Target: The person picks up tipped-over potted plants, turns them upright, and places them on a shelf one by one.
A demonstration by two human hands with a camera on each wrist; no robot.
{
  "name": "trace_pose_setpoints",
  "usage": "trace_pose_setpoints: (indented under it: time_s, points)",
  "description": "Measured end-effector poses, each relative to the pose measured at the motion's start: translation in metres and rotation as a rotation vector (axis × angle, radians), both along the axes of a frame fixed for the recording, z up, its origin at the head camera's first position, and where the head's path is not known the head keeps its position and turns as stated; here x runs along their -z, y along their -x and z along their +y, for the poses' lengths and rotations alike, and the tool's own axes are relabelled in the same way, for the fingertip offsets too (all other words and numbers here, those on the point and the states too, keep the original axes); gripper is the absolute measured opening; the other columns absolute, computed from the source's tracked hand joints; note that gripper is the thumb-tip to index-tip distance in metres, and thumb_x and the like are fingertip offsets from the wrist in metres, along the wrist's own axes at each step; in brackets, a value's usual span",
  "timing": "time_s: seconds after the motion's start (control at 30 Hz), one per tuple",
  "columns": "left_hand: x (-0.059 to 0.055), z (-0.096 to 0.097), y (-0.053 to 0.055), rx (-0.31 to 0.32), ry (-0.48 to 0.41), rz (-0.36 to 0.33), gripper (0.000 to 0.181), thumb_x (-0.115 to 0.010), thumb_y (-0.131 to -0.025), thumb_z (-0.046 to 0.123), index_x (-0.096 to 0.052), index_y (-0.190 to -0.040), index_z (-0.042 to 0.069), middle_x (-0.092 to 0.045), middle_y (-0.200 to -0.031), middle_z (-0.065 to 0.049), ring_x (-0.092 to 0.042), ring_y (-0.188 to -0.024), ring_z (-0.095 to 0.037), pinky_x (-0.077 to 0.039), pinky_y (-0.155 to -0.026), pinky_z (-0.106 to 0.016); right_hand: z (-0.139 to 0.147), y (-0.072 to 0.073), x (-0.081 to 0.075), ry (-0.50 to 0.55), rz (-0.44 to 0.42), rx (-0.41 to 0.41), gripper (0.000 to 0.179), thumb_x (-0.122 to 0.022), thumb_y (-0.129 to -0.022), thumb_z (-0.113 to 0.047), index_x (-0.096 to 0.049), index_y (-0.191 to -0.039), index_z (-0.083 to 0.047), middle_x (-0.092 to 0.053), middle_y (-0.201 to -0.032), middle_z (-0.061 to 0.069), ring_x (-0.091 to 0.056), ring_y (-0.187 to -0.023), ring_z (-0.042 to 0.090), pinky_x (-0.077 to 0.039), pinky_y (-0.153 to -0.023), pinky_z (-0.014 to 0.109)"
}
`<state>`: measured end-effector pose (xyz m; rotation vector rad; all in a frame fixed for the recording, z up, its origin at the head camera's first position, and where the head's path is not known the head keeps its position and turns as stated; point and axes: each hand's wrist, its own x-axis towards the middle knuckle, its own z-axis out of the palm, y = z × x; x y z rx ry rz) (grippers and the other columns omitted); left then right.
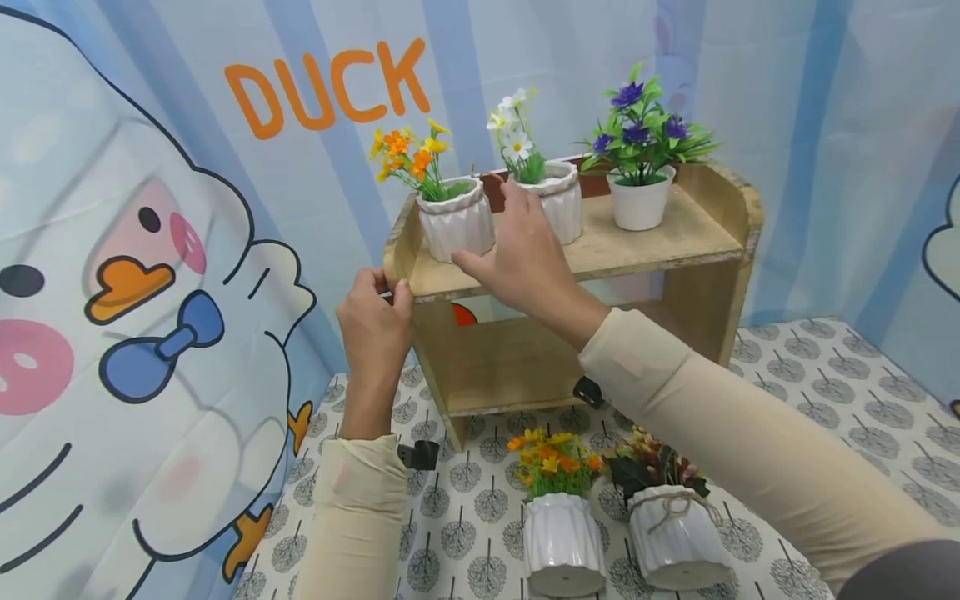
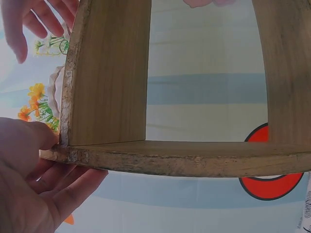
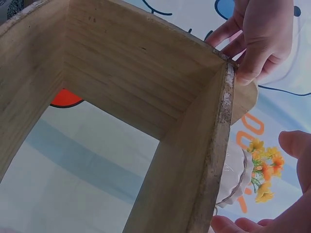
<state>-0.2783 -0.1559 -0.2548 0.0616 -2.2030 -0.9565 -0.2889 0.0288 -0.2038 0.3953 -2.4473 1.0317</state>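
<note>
My left hand (image 1: 375,325) grips the upper left front corner of a wooden shelf (image 1: 600,258), its thumb on one side of the board and its fingers on the other. In the left wrist view that corner sits between thumb and fingers. Over the top board my right hand (image 1: 525,254) is spread, thumb apart from the fingers, holding nothing. Its thumb is nearest a white pot of orange and yellow flowers (image 1: 456,221). The fingertips cover part of a white pot of white flowers (image 1: 564,204); whether they touch it I cannot tell.
A smaller white pot of purple flowers (image 1: 641,198) stands further right on the shelf. In front lie a white pot of orange flowers (image 1: 564,542) and a twine-tied white pot (image 1: 678,537), on a tree-patterned cloth (image 1: 465,517). A duck-printed curtain (image 1: 525,42) hangs behind.
</note>
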Motion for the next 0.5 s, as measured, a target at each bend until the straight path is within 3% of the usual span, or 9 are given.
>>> trace_pose_setpoints:
  time_s: [0.2, 0.5]
  points:
    - [0.0, 0.0, 0.0, 0.002, -0.004, -0.004, 0.027, -0.063, -0.098, 0.02, -0.065, -0.114, -0.002, -0.075, -0.11, -0.019, -0.076, -0.098, -0.031, -0.064, -0.079, -0.042, 0.004, -0.004, 0.002, 0.002, 0.007, -0.001, 0.099, -0.078, -0.086, -0.044, -0.026, -0.157, 0.002, -0.036, -0.159, 0.022, -0.04, -0.145, 0.035, -0.042, -0.117, 0.049]
    - [0.001, 0.0, 0.0, -0.003, 0.008, -0.003, 0.028, -0.062, -0.099, 0.02, -0.064, -0.114, -0.002, -0.075, -0.11, -0.02, -0.076, -0.098, -0.032, -0.064, -0.079, -0.043, 0.019, -0.022, 0.006, 0.068, -0.037, -0.002, 0.094, -0.08, -0.084, -0.042, -0.032, -0.154, 0.0, -0.045, -0.152, 0.019, -0.049, -0.137, 0.034, -0.047, -0.111, 0.051]
